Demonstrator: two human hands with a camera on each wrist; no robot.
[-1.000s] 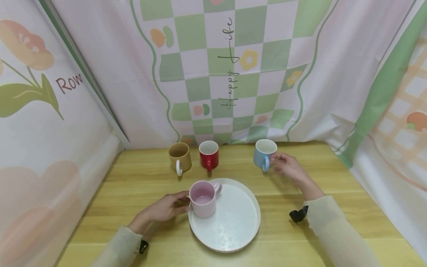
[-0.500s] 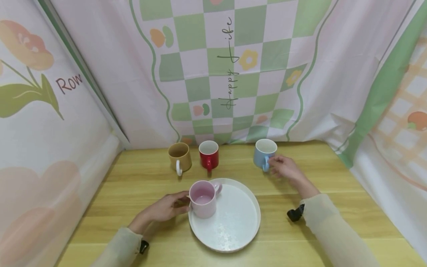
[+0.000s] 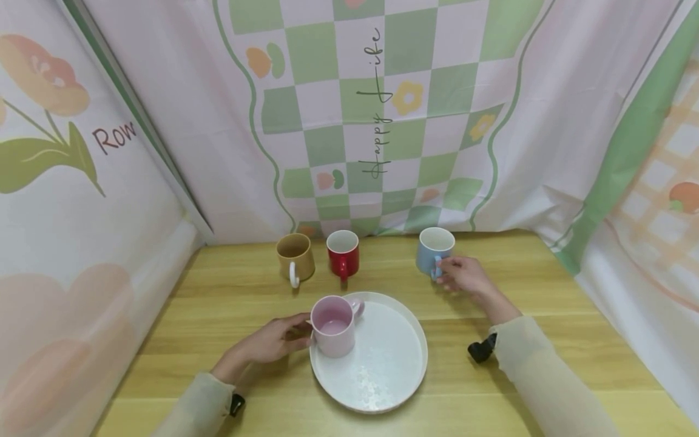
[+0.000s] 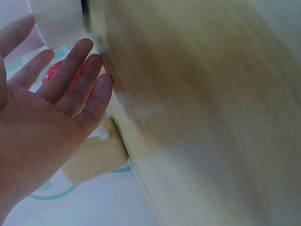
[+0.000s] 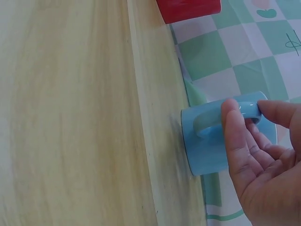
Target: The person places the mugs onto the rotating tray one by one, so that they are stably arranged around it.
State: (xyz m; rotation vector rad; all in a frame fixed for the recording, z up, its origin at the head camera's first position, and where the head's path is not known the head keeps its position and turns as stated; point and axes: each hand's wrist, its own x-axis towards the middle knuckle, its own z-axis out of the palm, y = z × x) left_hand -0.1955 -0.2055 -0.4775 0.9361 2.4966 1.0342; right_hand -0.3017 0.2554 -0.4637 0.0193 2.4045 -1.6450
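Note:
In the head view my right hand (image 3: 466, 279) is at the light blue mug (image 3: 432, 246) at the back right. The right wrist view shows the thumb and index finger pinching the mug's handle (image 5: 207, 120), the other fingers loosely bent. The blue mug stands upright on the table. My left hand (image 3: 273, 340) lies beside a pink mug (image 3: 338, 346), its fingertips at the mug's left side. Its fingers (image 4: 70, 70) are spread and relaxed in the left wrist view. The pink mug stands upright on the left part of a round white tray (image 3: 382, 376), handle pointing right.
A mustard mug (image 3: 297, 267) with a white handle and a red mug (image 3: 343, 261) stand at the back left of the wooden table (image 3: 218, 291). Behind them hangs a green-and-white checked cloth (image 3: 363, 139). Printed cloths also hang at both sides.
My right hand has shifted slightly left, and its fingers have come onto the blue mug's handle. The left hand and the pink mug have stayed in place.

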